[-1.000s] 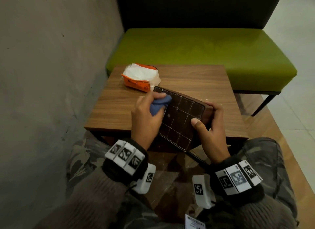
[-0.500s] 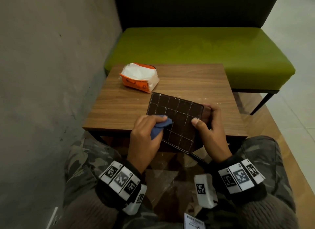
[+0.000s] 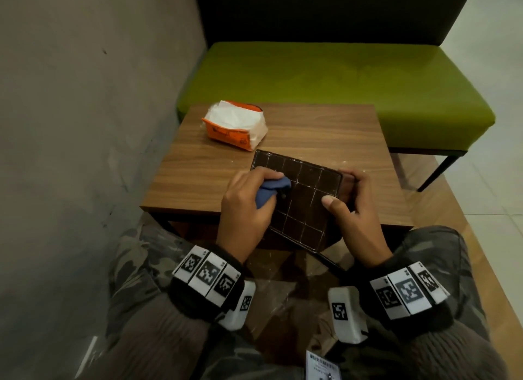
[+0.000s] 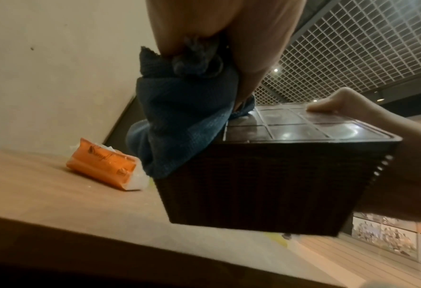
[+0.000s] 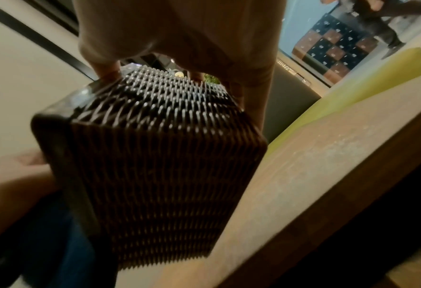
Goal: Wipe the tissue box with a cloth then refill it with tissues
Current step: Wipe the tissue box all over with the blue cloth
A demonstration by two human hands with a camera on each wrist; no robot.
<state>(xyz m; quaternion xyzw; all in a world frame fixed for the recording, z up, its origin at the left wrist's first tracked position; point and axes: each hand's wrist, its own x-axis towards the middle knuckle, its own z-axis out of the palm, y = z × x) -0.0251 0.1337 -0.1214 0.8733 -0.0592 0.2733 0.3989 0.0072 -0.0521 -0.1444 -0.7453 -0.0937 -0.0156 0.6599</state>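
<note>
A dark brown woven tissue box [image 3: 302,198] is held tilted over the near edge of the wooden table [image 3: 198,170], its gridded flat face turned up. My right hand [image 3: 351,204] grips its right end, thumb on the gridded face and fingers round the far side; in the right wrist view the woven side of the box [image 5: 155,175] fills the frame. My left hand [image 3: 246,207] holds a bunched blue cloth [image 3: 270,188] and presses it on the box's left part. The left wrist view shows the cloth [image 4: 184,124] draped over the box's corner [image 4: 278,185]. An orange tissue pack [image 3: 235,127] lies at the table's back left.
A green bench [image 3: 325,82] with a dark backrest stands behind the table. A grey wall [image 3: 85,110] runs close along the left. My knees in camouflage trousers [image 3: 435,252] are under the table's near edge. The orange pack [image 4: 103,165] lies beyond the cloth.
The left hand with the cloth slid from the box's far left corner down toward me, then back up to its middle left. The right hand has kept its grip on the box.
</note>
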